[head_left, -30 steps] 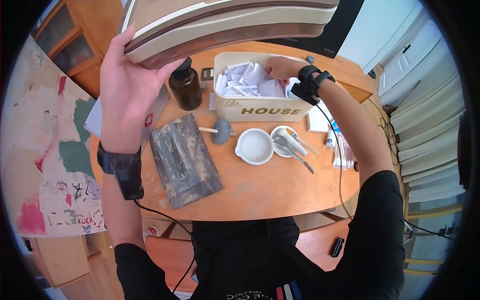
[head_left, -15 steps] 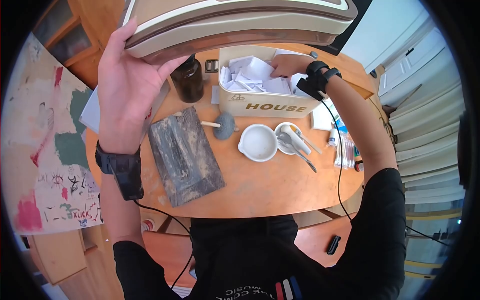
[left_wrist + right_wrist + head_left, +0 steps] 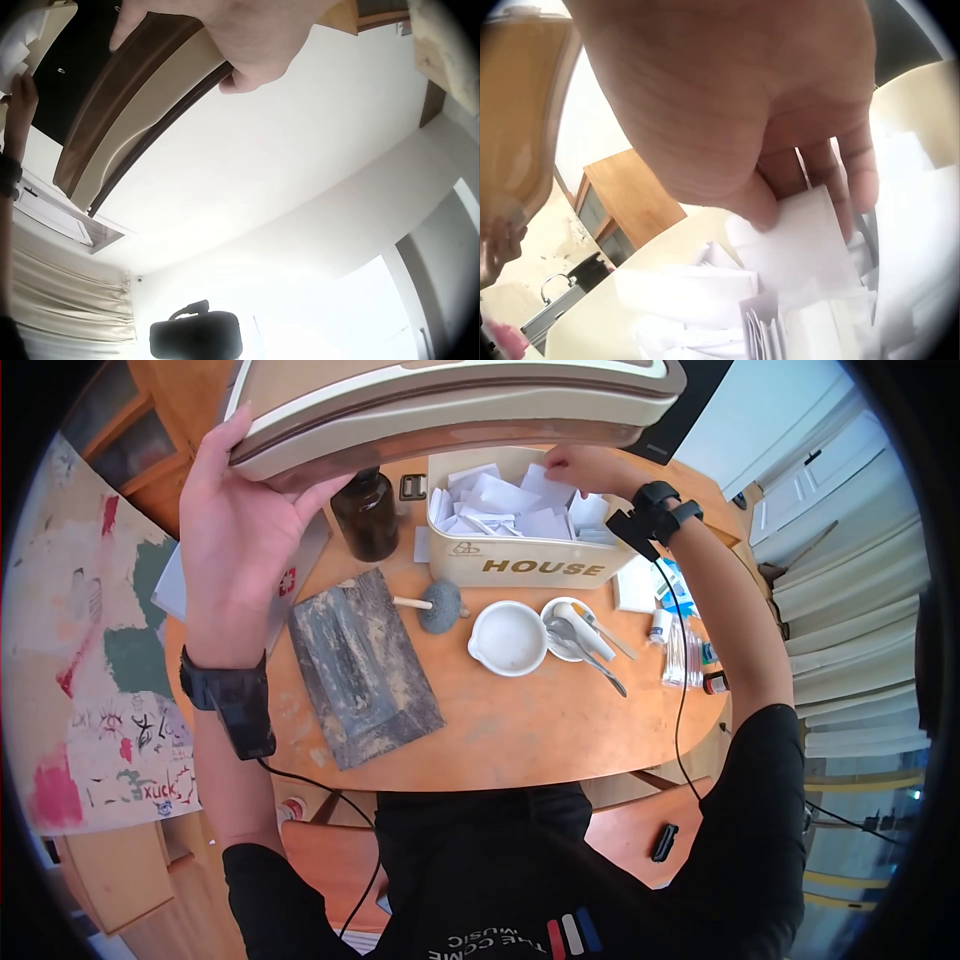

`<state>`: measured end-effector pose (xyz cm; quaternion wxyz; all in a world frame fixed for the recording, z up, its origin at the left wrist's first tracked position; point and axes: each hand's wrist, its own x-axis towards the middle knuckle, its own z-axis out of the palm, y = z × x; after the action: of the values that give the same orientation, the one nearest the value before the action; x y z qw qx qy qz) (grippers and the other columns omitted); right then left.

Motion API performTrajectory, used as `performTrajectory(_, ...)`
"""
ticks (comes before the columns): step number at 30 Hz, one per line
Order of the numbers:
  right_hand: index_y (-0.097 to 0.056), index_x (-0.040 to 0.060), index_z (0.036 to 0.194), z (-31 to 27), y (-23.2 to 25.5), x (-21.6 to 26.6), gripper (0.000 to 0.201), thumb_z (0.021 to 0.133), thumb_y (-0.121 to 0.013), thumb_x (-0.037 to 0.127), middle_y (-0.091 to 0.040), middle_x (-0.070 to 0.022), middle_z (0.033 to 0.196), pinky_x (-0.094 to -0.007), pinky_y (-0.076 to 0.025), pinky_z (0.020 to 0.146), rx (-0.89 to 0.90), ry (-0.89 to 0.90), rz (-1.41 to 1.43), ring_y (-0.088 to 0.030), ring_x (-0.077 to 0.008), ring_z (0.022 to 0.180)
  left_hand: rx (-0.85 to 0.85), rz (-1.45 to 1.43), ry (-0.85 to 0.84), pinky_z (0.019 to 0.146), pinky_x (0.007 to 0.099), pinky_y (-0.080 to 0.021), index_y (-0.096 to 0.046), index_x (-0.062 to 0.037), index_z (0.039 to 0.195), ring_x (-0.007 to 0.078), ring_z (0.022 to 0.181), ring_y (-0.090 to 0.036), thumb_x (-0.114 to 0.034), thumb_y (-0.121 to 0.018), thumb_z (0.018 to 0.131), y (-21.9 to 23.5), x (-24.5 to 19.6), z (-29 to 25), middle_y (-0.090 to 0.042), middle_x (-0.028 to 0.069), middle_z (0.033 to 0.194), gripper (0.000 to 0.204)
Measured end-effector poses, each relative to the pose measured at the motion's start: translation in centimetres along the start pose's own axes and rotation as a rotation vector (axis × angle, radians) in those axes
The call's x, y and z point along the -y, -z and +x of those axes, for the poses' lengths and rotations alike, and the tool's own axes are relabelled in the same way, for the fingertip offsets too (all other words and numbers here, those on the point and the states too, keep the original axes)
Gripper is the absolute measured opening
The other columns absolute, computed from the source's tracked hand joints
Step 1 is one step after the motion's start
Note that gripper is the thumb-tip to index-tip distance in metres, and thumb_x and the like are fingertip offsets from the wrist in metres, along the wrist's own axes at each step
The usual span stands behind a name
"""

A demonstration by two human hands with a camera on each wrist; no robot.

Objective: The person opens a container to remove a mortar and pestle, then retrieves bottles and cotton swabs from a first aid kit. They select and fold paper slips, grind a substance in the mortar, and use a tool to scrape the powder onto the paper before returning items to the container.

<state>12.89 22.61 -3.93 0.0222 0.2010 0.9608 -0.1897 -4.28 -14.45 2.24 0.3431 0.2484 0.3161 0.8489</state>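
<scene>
Raised over the table, a brown and cream lid (image 3: 460, 422) rests in my left hand (image 3: 240, 555), thumb at its edge and fingers beneath. The left wrist view shows the lid's curved side (image 3: 142, 112) against the ceiling. A cream storage box (image 3: 470, 568) lettered HOUSE stands below, full of folded white papers (image 3: 490, 495). My right hand (image 3: 585, 468) reaches in at its back right. In the right wrist view its thumb and fingers pinch a white paper piece (image 3: 802, 240) above the others.
A dark brown bottle (image 3: 366, 520) stands left of the box. Nearer me lie a grey-brown board (image 3: 365, 675), a grey round-headed tool (image 3: 440, 608), a white spouted bowl (image 3: 508, 638) and a small bowl with spoons (image 3: 580, 635). Small bottles and packets (image 3: 680, 645) sit at right.
My right hand has risen from deep among the papers to near the box's back rim, and the papers have shifted. The lid stays held up in my left hand.
</scene>
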Motion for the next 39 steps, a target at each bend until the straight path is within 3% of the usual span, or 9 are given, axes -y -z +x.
performTrajectory(5,-0.064,-0.0070,0.113,-2.2,0.4,-0.1,0.029,0.101,-0.052,0.016,-0.069,-0.0189,0.103,-0.0331,-0.063,0.062,-0.155,-0.085,0.300,-0.072,-0.0244,0.078,-0.038,-0.016,-0.021,0.115,0.0605,-0.043,-0.043,0.0068,0.145,0.0412,0.138,-0.049,-0.026,-0.060,0.102,-0.2,0.3,0.2,-0.051,0.0254,0.145,0.057)
performTrajectory(11,-0.063,0.0000,0.118,-5.0,-0.4,-0.4,0.022,0.105,-0.049,0.012,-0.067,-0.0125,0.094,-0.0337,-0.065,0.068,-0.302,-0.107,0.937,-0.070,-0.0209,0.084,-0.056,-0.087,0.036,0.116,0.0630,-0.040,-0.045,0.0044,0.143,0.0417,0.139,-0.047,-0.026,-0.062,0.100,0.0,1.8,1.1,-0.051,0.0245,0.144,0.055)
performTrajectory(17,-0.060,0.0014,0.118,-5.9,-0.7,-3.6,0.023,0.110,-0.048,0.019,-0.065,-0.0061,0.094,-0.0301,-0.058,0.068,-0.091,-0.024,1.225,-0.065,-0.0145,0.079,-0.063,-0.072,0.062,0.116,0.0626,-0.040,-0.048,0.0034,0.141,0.0410,0.138,-0.048,-0.027,-0.063,0.100,-0.8,3.5,1.8,-0.052,0.0241,0.143,0.053)
performTrajectory(20,-0.061,0.0020,0.112,-5.8,-0.6,-4.6,0.023,0.111,-0.049,0.021,-0.064,-0.0054,0.091,-0.0317,-0.059,0.068,0.015,0.086,1.336,-0.065,-0.0155,0.077,-0.066,-0.063,0.054,0.116,0.0627,-0.040,-0.048,0.0033,0.141,0.0406,0.138,-0.049,-0.027,-0.063,0.100,-1.1,3.8,1.8,-0.052,0.0238,0.142,0.053)
performTrajectory(23,-0.061,-0.0026,0.107,-5.9,-1.3,-2.2,0.022,0.106,-0.053,0.018,-0.065,-0.0097,0.086,-0.0338,-0.060,0.063,-0.287,-0.155,1.131,-0.067,-0.0192,0.073,-0.066,-0.048,0.052,0.115,0.0627,-0.040,-0.048,0.0031,0.141,0.0403,0.137,-0.049,-0.027,-0.063,0.100,-1.2,3.7,1.7,-0.052,0.0238,0.143,0.053)
performTrajectory(27,-0.060,-0.0062,0.116,-5.8,-1.3,-1.9,0.027,0.097,-0.055,0.012,-0.069,-0.0164,0.092,-0.0321,-0.059,0.055,-0.287,-0.119,0.296,-0.071,-0.0226,0.068,-0.084,-0.045,0.057,0.115,0.0628,-0.040,-0.048,0.0028,0.141,0.0404,0.138,-0.048,-0.028,-0.064,0.099,-0.6,3.7,1.7,-0.050,0.0240,0.144,0.054)
performTrajectory(30,-0.062,-0.0051,0.122,-5.6,-2.4,-2.0,0.035,0.092,-0.063,0.014,-0.070,-0.0178,0.093,-0.0318,-0.059,0.055,-0.237,-0.059,0.176,-0.071,-0.0217,0.068,-0.097,-0.020,0.065,0.115,0.0628,-0.040,-0.049,0.0017,0.141,0.0405,0.139,-0.047,-0.028,-0.065,0.099,-0.5,3.5,1.5,-0.050,0.0238,0.144,0.054)
performTrajectory(36,-0.066,-0.0034,0.121,-3.5,-1.5,-2.1,0.048,0.082,-0.076,0.022,-0.073,-0.0193,0.102,-0.0343,-0.059,0.062,0.037,-0.108,0.170,-0.073,-0.0232,0.077,-0.095,-0.005,0.069,0.113,0.0608,-0.043,-0.050,0.0013,0.139,0.0404,0.135,-0.051,-0.029,-0.066,0.098,-0.5,3.7,1.3,-0.053,0.0237,0.140,0.053)
performTrajectory(39,-0.068,-0.0029,0.118,-4.7,-2.0,-0.4,0.043,0.080,-0.073,0.018,-0.073,-0.0221,0.105,-0.0359,-0.059,0.070,-0.048,-0.057,0.050,-0.074,-0.0259,0.084,-0.096,-0.003,0.071,0.112,0.0601,-0.044,-0.051,0.0018,0.138,0.0405,0.133,-0.053,-0.029,-0.066,0.098,-0.4,3.8,1.3,-0.054,0.0235,0.139,0.053)
